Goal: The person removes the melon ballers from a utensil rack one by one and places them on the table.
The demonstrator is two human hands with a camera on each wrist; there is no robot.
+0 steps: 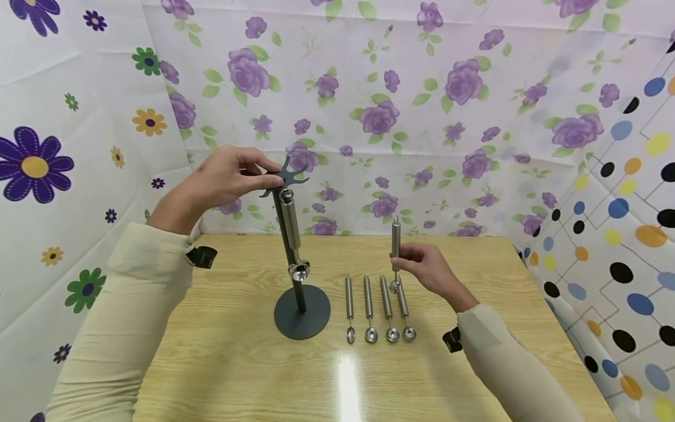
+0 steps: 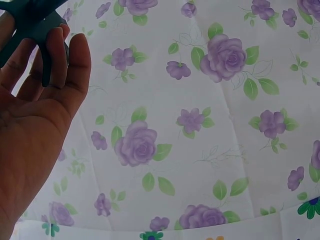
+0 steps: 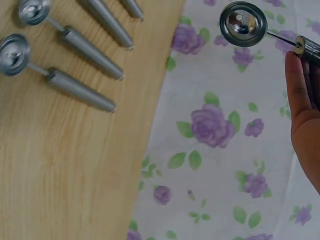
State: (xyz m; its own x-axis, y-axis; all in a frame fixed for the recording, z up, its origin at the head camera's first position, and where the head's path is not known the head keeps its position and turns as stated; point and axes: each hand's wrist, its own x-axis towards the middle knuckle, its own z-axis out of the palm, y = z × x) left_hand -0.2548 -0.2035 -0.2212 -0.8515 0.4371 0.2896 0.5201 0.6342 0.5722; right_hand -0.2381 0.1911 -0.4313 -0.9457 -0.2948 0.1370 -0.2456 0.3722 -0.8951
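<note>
My left hand (image 1: 232, 176) pinches the hooked top of a dark metal utensil stand (image 1: 311, 319), thumb across one prong. In the left wrist view, fingers curl around the prongs (image 2: 45, 65). From a hook hangs a steel scoop (image 1: 292, 225), its bowl down beside the pole. To the right, my right hand (image 1: 429, 269) grips a melon baller (image 1: 396, 237) by its ridged handle, bowl downward, raised above the table. Its round bowl (image 3: 243, 24) shows in the right wrist view. Several similar steel tools (image 1: 369, 299) lie in a row below it, handles pointing away.
The wood-grain table (image 1: 237, 363) ends at a flowered cloth backdrop (image 1: 379, 117). Patterned cloths also close off the left side (image 1: 105, 193) and right side (image 1: 622, 246). A black wrist camera (image 1: 202, 257) sits on the left sleeve.
</note>
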